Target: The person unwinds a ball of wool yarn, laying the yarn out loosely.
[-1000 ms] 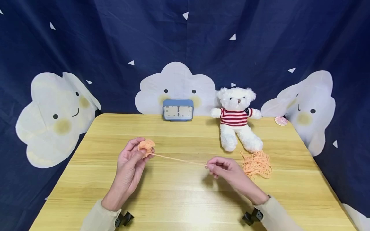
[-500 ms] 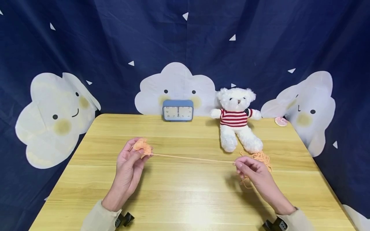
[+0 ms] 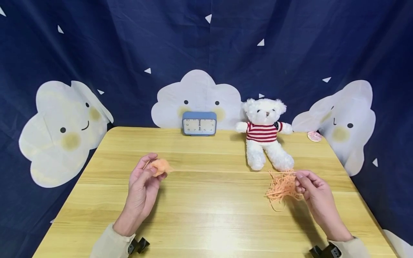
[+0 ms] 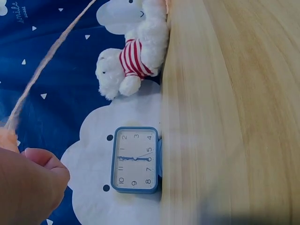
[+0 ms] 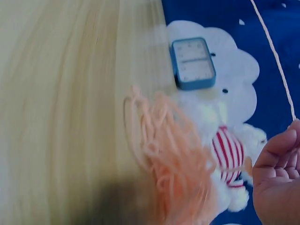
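Note:
In the head view my left hand (image 3: 142, 182) holds a small ball of peach yarn (image 3: 162, 167) between thumb and fingers, at the left of the table. A taut strand of yarn (image 3: 222, 172) runs from it across to my right hand (image 3: 317, 200), whose thumb and forefinger pinch it. Close beside the right hand lies a loose, tangled heap of the same yarn (image 3: 280, 188), near the teddy bear's feet. The right wrist view shows that heap (image 5: 173, 159) large and blurred. In the left wrist view only an edge of the ball (image 4: 8, 139) appears.
A white teddy bear (image 3: 262, 132) in a striped sweater sits at the back right. A blue clock (image 3: 199, 124) stands at the table's back edge. A small pink round piece (image 3: 314, 136) lies at the far right corner. Dark blue cloud-print curtains (image 3: 129, 43) surround the wooden table (image 3: 200, 215).
My right hand has moved well to the right, drawing the strand longer, past the yarn heap. The left hand stays nearly in place while the yarn ball turns in its fingers.

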`<state>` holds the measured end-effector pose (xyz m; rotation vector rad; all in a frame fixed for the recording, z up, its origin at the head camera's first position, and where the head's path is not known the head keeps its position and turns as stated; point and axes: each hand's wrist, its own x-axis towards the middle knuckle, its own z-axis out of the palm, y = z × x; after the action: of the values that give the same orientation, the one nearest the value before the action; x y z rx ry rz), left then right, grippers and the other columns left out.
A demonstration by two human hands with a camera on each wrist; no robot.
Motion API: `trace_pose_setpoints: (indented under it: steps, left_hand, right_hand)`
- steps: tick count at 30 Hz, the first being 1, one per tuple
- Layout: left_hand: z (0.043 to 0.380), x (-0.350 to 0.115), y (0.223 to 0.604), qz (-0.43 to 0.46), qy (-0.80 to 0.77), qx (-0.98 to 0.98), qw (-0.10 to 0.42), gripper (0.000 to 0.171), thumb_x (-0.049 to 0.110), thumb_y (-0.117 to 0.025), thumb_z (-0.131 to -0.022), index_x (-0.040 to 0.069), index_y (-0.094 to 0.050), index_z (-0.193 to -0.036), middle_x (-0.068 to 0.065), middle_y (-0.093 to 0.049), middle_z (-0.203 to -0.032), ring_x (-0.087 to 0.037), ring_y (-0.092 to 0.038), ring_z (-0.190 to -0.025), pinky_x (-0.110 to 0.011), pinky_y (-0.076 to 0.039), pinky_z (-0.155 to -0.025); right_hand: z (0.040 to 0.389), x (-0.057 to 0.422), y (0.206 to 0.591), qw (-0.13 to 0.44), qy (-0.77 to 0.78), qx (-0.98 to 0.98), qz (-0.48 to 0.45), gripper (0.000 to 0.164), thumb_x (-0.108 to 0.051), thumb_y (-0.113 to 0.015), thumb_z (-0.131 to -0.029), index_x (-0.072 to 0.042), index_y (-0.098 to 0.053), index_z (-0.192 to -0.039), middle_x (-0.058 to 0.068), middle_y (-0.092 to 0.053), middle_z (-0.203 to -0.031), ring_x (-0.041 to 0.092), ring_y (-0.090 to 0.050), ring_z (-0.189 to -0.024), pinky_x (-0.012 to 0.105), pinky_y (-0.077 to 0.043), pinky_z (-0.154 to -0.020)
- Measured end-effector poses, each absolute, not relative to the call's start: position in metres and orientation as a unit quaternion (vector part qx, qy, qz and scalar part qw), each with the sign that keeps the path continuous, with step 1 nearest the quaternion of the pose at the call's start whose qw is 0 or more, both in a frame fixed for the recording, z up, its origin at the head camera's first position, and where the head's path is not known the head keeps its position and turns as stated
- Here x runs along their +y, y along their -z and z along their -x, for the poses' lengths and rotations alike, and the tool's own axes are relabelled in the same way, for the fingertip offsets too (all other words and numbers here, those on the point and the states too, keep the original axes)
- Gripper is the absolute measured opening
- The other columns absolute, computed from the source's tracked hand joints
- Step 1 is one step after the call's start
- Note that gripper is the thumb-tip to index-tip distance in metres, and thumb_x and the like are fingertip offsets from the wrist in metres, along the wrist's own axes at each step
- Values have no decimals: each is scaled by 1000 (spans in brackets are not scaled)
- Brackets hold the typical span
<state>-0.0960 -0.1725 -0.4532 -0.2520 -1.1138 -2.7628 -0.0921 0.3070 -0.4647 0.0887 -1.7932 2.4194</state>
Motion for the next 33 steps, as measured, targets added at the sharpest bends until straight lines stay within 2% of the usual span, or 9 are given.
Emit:
trace_pose_setpoints:
  steps: [4, 6, 11, 13, 15, 18, 24, 29, 33]
  left_hand:
    - [96, -172, 454, 84, 924, -364, 78, 34, -17, -42, -103, -4, -59, -129, -11, -64, -108, -18, -64, -93, -27, -57, -81]
    - [96, -171, 454, 86, 927, -357, 77, 33, -18, -43, -104, -5, -59, -129, -12, -63, -109, -19, -65, -96, -28, -59, -86]
    - [96, -172, 454, 102, 937, -326, 71, 34, -20, -40, -103, -8, -57, -130, -18, -63, -112, -34, -72, -109, -39, -61, -101]
    - [96, -173, 454, 108, 941, -314, 68, 33, -20, -39, -104, -9, -56, -130, -20, -62, -113, -40, -72, -111, -43, -60, -103]
    - [96, -173, 454, 110, 944, -304, 66, 33, -20, -39, -104, -9, -55, -130, -20, -62, -112, -41, -72, -111, -44, -59, -104]
    - [96, -172, 453, 106, 945, -301, 68, 32, -21, -40, -104, -9, -55, -129, -20, -62, -111, -40, -72, -105, -41, -62, -99]
    - [96, -171, 450, 79, 944, -311, 76, 30, -21, -44, -105, -7, -57, -128, -16, -61, -110, -25, -67, -94, -31, -62, -81]
    - [97, -169, 449, 69, 942, -319, 82, 31, -22, -47, -104, -8, -58, -129, -17, -58, -117, -21, -65, -99, -27, -62, -85]
    - [98, -166, 448, 55, 935, -339, 83, 29, -21, -50, -104, -7, -61, -127, -17, -60, -117, -21, -65, -101, -26, -61, -88]
  right_hand:
    - [92, 321, 471, 68, -816, -574, -14, 26, 6, -53, -112, 1, -77, -106, 5, -72, -88, 11, -65, -74, 19, -57, -63]
    - [92, 327, 474, 69, -822, -565, -9, 27, 6, -52, -112, 1, -78, -107, 6, -72, -89, 11, -66, -76, 19, -57, -64]
    - [91, 340, 479, 79, -828, -555, 10, 26, 4, -53, -113, 2, -78, -109, 6, -71, -86, 11, -65, -74, 19, -56, -62]
    - [92, 346, 481, 80, -825, -559, 20, 26, 3, -53, -113, 2, -79, -109, 5, -71, -86, 11, -65, -73, 19, -56, -62]
    - [93, 351, 482, 79, -821, -565, 31, 25, 3, -54, -113, 1, -79, -109, 5, -71, -86, 11, -64, -72, 19, -56, -62]
    - [94, 358, 485, 78, -813, -575, 52, 25, 1, -56, -112, -2, -80, -107, 4, -73, -87, 10, -65, -74, 19, -57, -63]
    - [95, 370, 488, 62, -794, -600, 81, 24, -1, -59, -112, -6, -81, -103, 2, -73, -87, 9, -66, -74, 19, -58, -63]
    - [96, 377, 494, 12, -755, -649, 92, 26, -4, -59, -113, -12, -81, -102, -1, -73, -90, 8, -66, -75, 18, -58, -67]
    - [97, 377, 496, -6, -738, -669, 86, 26, -3, -58, -113, -14, -81, -106, -4, -74, -97, 7, -67, -85, 18, -58, -74]
